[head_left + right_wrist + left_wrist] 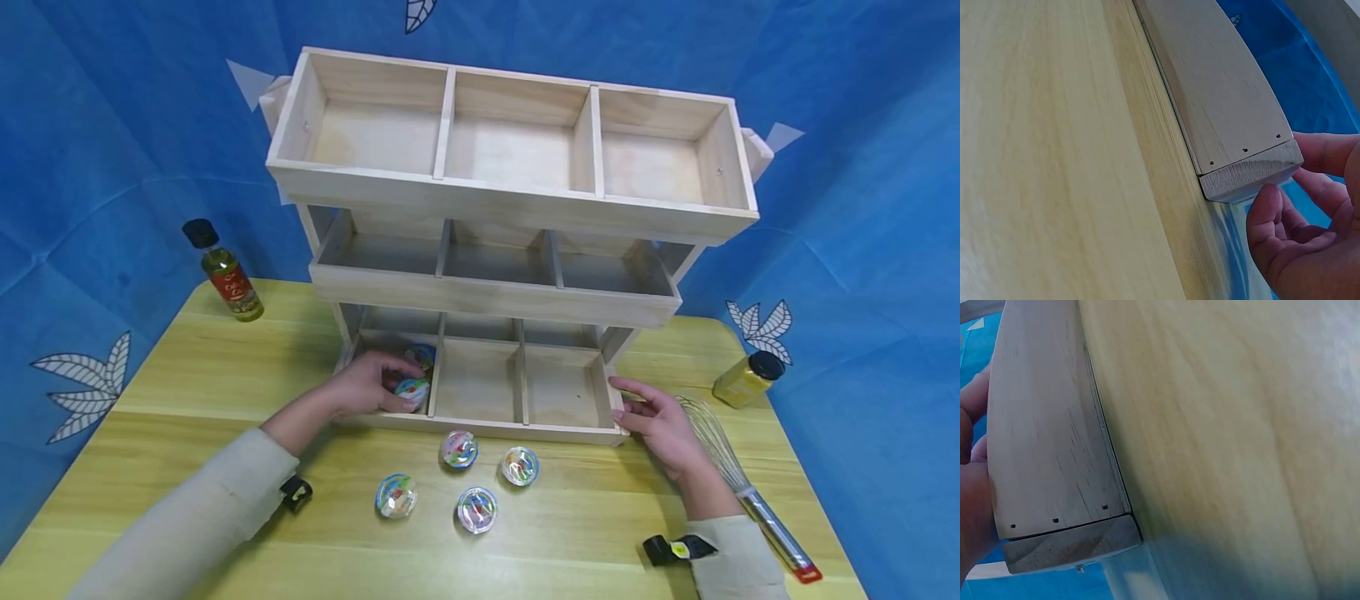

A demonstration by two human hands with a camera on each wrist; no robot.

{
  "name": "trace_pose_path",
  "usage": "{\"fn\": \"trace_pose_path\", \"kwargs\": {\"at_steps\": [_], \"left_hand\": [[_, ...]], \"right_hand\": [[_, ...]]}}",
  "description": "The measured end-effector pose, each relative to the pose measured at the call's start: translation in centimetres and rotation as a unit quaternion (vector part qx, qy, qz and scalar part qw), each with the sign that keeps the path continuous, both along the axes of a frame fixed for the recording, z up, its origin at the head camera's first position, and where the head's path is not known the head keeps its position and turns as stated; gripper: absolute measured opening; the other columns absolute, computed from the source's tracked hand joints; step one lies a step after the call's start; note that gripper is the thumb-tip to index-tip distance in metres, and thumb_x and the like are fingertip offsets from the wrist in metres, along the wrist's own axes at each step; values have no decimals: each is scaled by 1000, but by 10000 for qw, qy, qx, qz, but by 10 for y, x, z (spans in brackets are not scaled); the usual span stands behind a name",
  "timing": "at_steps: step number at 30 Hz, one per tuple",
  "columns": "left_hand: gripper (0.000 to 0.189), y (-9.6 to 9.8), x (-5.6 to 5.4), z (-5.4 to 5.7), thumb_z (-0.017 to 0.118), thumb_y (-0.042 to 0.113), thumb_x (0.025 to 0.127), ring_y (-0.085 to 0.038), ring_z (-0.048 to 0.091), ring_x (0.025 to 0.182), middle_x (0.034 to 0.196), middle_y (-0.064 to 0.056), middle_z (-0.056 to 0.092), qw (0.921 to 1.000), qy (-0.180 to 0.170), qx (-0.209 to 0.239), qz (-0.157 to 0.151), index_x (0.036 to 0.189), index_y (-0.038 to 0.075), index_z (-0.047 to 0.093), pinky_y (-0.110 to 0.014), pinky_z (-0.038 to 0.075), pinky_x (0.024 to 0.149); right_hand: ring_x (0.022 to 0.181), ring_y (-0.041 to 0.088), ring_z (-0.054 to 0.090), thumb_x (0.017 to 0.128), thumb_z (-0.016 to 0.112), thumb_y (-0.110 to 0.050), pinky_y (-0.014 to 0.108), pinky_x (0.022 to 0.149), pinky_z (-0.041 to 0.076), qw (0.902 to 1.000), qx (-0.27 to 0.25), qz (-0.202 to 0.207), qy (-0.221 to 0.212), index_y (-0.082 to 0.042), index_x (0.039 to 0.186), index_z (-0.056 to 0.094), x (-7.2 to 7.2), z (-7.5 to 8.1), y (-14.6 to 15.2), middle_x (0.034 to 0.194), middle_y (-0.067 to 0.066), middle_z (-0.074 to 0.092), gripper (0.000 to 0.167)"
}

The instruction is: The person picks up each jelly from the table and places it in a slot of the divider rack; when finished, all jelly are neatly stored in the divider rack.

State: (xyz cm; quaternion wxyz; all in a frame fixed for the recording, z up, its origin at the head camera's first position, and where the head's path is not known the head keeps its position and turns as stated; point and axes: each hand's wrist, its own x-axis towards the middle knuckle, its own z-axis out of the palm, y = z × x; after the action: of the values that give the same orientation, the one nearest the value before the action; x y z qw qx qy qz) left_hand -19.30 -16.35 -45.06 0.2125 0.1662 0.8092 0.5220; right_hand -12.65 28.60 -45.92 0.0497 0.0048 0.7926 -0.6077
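A three-tier wooden rack (480,308) with divided trays stands at the back of the table. My left hand (367,385) reaches into the bottom tray's left compartment and holds a small jelly cup (412,392) between thumb and fingers. Just behind it in that compartment is another jelly cup (422,356). At the rack's lower right corner, my right hand (663,425) grips the end of the bottom tray, with fingers along its side and the thumb (1265,215) near the front corner. In the left wrist view, the tray's front board (1047,425) hides most of the left hand (974,487).
Several jelly cups (477,510) lie on the table before the rack. A whisk (750,492) lies beside my right hand. A yellow-filled jar (746,379) stands at the right, and an oil bottle (232,279) at the back left. Blue cloth (862,167) hangs behind.
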Motion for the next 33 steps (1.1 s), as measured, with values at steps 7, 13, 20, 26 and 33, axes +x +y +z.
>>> {"fn": "trace_pose_path", "kwargs": {"at_steps": [7,13,20,26,33], "left_hand": [[42,-1,0,-1,82,-3,78,-29,64,99,118,-17,63,9997,-175,65,-130,117,-6,68,-35,57,80],[36,-2,0,0,80,5,83,-28,63,101,120,-15,63,9995,-146,-87,-273,117,-3,70,-36,55,82],[34,-4,1,6,71,6,88,-29,62,106,120,-15,65,9984,317,-311,-346,120,-3,67,-39,53,86],[35,-5,6,18,65,0,87,-28,64,98,116,-20,66,9927,1026,-599,-223,120,-8,64,-38,56,81],[31,2,33,30,63,-4,83,-30,63,95,112,-13,68,9416,3148,-1007,648,112,-1,71,-45,54,79]], "right_hand": [[96,17,57,90,68,4,23,73,52,10000,6,4,26,8,139,51,0,-1,0,129,25,50,52],[95,16,55,90,68,3,22,71,52,10000,44,-37,21,7,139,52,0,0,0,128,22,50,51],[94,15,57,91,67,5,22,72,52,10000,3,-43,-12,7,139,52,-1,-4,1,127,25,50,50],[95,16,57,91,68,3,22,73,52,10000,22,-68,-32,7,139,51,-1,-2,0,126,25,51,52],[98,17,57,91,68,3,22,76,52,10000,-2,-36,-11,8,141,49,0,-1,-1,132,25,49,53]]}}
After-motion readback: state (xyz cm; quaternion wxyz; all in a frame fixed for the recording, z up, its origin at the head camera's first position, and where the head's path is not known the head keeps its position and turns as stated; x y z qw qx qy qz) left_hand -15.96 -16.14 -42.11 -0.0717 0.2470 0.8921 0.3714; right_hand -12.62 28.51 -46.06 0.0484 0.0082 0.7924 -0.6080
